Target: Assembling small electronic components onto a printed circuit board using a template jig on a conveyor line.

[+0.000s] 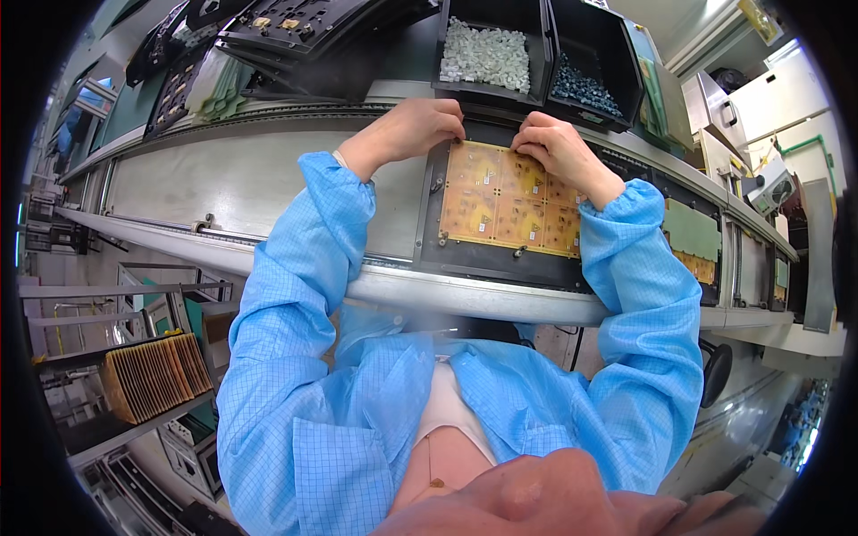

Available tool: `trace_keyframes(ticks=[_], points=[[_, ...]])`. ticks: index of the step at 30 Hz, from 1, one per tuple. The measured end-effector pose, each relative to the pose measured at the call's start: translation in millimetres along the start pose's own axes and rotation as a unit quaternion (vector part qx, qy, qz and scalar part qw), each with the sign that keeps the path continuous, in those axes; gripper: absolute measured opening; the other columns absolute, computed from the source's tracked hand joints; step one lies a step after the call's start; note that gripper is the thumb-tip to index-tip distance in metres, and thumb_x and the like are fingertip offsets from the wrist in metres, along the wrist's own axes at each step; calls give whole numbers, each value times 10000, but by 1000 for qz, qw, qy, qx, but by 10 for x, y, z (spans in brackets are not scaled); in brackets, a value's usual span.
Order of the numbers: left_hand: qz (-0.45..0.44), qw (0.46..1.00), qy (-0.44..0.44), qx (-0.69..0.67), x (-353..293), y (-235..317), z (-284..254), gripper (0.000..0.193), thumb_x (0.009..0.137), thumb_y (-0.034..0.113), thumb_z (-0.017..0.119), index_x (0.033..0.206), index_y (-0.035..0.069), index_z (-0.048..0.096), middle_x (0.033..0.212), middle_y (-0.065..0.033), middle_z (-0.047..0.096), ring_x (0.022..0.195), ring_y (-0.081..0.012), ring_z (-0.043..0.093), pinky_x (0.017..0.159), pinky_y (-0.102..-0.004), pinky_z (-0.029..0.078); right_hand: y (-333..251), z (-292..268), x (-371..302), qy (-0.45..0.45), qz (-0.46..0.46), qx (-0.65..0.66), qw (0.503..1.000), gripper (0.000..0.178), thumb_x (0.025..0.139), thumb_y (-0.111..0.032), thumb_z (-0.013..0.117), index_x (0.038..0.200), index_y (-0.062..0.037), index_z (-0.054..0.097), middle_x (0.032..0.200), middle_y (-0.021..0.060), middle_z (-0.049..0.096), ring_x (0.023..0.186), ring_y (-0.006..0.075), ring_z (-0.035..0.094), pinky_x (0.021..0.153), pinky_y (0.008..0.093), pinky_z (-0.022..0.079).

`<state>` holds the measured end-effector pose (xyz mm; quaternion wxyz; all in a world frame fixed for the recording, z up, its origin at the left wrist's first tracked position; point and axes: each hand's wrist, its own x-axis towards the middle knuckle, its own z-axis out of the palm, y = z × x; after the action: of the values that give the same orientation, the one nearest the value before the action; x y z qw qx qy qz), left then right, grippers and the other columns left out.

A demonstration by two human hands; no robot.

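Observation:
A yellow-brown circuit board panel (511,207), divided into several printed sections, lies in a black carrier frame (474,259) on the conveyor line in front of me. My left hand (404,136) is at the panel's far left corner, fingers curled and tips pressed together down by the frame. At the far edge, right of the middle, my right hand (567,156) has its fingers bent in a pinch over the board. Whatever lies between the fingertips of either hand is too small or hidden to name. My right hand and sleeve cover the panel's right part.
Beyond the line stand a black bin of whitish small parts (487,55) and a black bin of blue parts (585,87). Another carrier with a green sheet (693,230) sits to the right. Metal rail (474,295) runs along the near edge. Upright boards (156,375) fill a rack at lower left.

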<state>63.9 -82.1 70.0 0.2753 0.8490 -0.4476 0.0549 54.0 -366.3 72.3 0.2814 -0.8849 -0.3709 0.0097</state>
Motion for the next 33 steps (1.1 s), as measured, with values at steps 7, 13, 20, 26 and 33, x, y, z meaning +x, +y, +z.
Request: trace_keyframes(ticks=[7, 13, 20, 26, 33], points=[[10, 992, 36, 118, 78, 168, 51, 196, 769, -31, 611, 934, 67, 649, 939, -71, 622, 921, -278, 620, 763, -377, 537, -79, -101, -274, 81, -4, -76, 994, 193, 867, -90, 679, 1046, -18, 671, 975, 128, 628, 908, 298, 635, 803, 365, 526], [-39, 947, 115, 299, 855, 22, 59, 145, 792, 41, 580, 885, 71, 686, 884, -120, 642, 885, -306, 650, 741, -374, 555, 193, -90, -951, 236, 247, -178, 923, 279, 917, -199, 664, 1130, -22, 631, 926, 173, 679, 808, 367, 670, 718, 415, 530], [-178, 959, -30, 220, 1325, -197, 250, 125, 751, 66, 643, 832, 32, 731, 897, -186, 714, 928, -348, 693, 790, -427, 560, 187, 136, -1138, 257, 302, -97, 913, 364, 927, -244, 659, 1197, -5, 609, 838, 201, 700, 754, 350, 691, 664, 416, 525], [-138, 960, -55, 237, 1256, -217, 157, 108, 757, 69, 631, 825, 11, 692, 872, -194, 706, 885, -366, 692, 774, -447, 557, 13, 275, -920, 250, 257, -39, 933, 315, 926, -181, 652, 1200, -31, 609, 798, 191, 690, 698, 308, 688, 625, 384, 524], [-95, 986, -5, 136, 1149, -271, 86, 88, 761, 75, 629, 816, 22, 673, 820, -180, 695, 843, -379, 676, 787, -459, 542, -101, 101, -439, 144, 150, -26, 978, 142, 927, -93, 599, 1014, -7, 670, 805, 161, 699, 702, 270, 701, 628, 369, 541]])
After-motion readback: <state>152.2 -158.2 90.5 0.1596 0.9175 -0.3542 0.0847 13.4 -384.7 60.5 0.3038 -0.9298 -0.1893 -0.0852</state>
